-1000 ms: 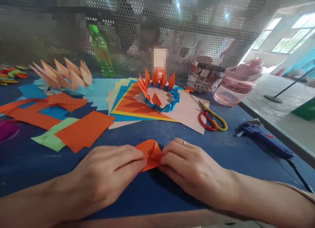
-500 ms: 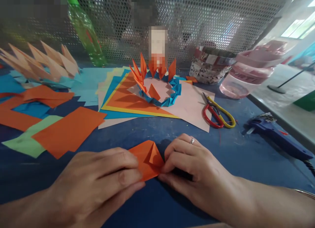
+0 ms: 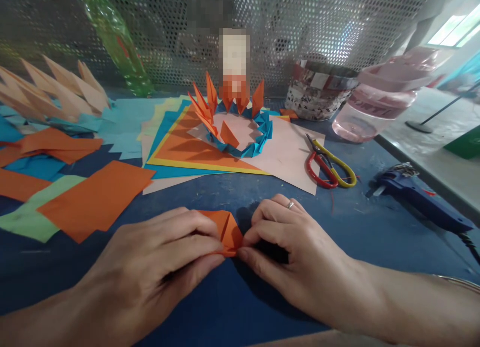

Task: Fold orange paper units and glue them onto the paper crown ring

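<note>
Between my two hands is a small piece of folded orange paper (image 3: pixel 228 228), low over the blue table. My left hand (image 3: pixel 161 267) grips its left part, thumb below and fingers over the top, so much of that side is hidden. At the paper's lower right corner, the thumb and forefinger of my right hand (image 3: pixel 285 247) pinch the edge. Just beyond stands a ring of folded blue paper pieces (image 3: pixel 258 146) with upright orange points, on a stack of coloured sheets (image 3: pixel 176 159).
To the left lie loose orange sheets (image 3: pixel 99 199) and a light green sheet (image 3: pixel 33 219). Scissors (image 3: pixel 330 164), a glue gun (image 3: pixel 423 197), a pink bottle (image 3: pixel 378 104) and a patterned basket (image 3: pixel 318 94) are on the right. A green bottle (image 3: pixel 116 44) leans at the back left.
The paper's lower edge has been folded upward, and my left fingers and thumb have moved right along it. The view has shifted slightly.
</note>
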The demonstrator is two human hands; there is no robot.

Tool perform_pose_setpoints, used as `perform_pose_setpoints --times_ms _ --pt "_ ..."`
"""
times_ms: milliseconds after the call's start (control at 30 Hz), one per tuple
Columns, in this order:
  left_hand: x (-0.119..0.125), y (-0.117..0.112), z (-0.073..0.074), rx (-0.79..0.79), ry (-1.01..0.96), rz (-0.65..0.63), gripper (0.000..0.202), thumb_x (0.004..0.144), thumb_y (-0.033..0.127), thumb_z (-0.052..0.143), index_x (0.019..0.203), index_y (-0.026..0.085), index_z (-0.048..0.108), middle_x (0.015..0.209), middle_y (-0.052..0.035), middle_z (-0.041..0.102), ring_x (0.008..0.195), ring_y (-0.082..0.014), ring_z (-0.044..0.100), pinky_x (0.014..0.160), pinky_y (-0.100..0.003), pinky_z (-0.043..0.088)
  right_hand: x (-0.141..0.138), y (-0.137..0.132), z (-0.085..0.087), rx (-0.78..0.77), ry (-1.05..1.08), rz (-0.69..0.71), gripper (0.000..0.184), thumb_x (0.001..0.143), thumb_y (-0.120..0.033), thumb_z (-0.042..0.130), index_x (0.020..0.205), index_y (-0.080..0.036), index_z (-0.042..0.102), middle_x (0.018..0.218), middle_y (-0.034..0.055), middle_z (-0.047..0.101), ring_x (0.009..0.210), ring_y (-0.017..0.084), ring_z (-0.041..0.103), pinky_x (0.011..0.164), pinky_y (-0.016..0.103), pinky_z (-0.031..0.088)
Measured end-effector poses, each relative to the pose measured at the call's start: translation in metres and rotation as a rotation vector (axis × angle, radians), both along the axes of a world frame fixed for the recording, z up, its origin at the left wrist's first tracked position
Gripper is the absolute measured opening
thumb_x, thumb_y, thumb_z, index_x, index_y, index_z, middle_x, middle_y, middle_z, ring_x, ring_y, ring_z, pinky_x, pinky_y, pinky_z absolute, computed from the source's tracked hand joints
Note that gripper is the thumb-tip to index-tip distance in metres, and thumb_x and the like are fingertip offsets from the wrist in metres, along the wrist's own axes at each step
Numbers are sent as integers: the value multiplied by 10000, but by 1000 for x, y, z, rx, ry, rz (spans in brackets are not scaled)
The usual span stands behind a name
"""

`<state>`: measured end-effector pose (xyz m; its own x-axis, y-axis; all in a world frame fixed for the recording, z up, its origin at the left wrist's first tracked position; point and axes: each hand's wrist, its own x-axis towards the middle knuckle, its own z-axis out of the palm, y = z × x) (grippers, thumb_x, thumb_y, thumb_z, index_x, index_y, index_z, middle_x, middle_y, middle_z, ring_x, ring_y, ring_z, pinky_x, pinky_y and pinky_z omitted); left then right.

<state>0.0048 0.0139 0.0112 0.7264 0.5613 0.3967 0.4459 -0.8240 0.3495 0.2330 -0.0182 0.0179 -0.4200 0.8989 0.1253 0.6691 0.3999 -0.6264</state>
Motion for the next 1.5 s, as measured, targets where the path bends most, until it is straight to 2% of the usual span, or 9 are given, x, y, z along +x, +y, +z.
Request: perform_pose_setpoints --times_ms 133,267,400,500,667,933,1133,1267,1500 --pt "7 3 5 -221 -37 61 171 915 220 521 823 268 657 848 46 673 778 -101 625 670 -172 481 0 0 1 14 -1 3 121 891 -233 610 781 -207 654 838 -2 610 835 163 506 770 354 347" --pt "10 2 7 -294 -59 87 149 893 216 544 790 263 643 826 57 659 753 -88 611 683 -158 468 1 1 1 20 -2 13 118 891 -247 621 783 -215 656 836 -10 620 851 165 504 768 350 331" --pt "11 0 7 -272 -35 117 176 886 201 525 740 243 612 796 57 648 734 -83 600 716 -163 462 2 1 -1 15 4 10 119 899 -270 623 795 -220 650 852 -18 626 862 162 499 773 346 325" --pt "10 0 7 -255 -1 141 183 877 220 539 700 236 584 785 57 638 716 -84 593 667 -163 453 2 1 -2 6 -4 14 130 916 -263 591 808 -214 646 863 -14 623 845 155 500 775 347 326" --pt "8 1 4 -224 17 158 162 879 276 552 723 249 590 807 45 643 703 -108 600 627 -186 462 -1 1 0 1 -35 -8 122 893 -245 592 786 -207 635 859 -8 620 843 163 500 787 354 332" --pt "8 2 0 -197 7 140 156 871 245 564 715 240 568 808 46 635 688 -100 596 606 -183 451 -2 3 1 -6 -63 -32 111 875 -238 609 770 -205 627 862 6 624 845 174 502 782 356 333" --pt "7 2 2 -187 29 139 103 871 256 568 769 247 572 834 46 638 718 -105 611 633 -184 466 -1 2 -1 -7 -12 -56 67 849 -200 631 838 -212 566 880 -17 632 848 165 504 774 338 324" --pt "8 3 3 -185 38 145 28 874 231 562 864 251 579 868 38 651 743 -113 625 641 -179 484 0 2 -1 -29 13 -43 120 850 -168 630 916 -229 550 917 -34 648 855 159 511 769 333 319" --pt "7 2 3 -227 15 114 125 888 178 501 971 246 565 947 20 645 817 -128 640 706 -185 513 2 4 0 -33 -3 -5 98 869 -160 604 918 -240 577 916 -27 657 880 170 525 777 341 322"
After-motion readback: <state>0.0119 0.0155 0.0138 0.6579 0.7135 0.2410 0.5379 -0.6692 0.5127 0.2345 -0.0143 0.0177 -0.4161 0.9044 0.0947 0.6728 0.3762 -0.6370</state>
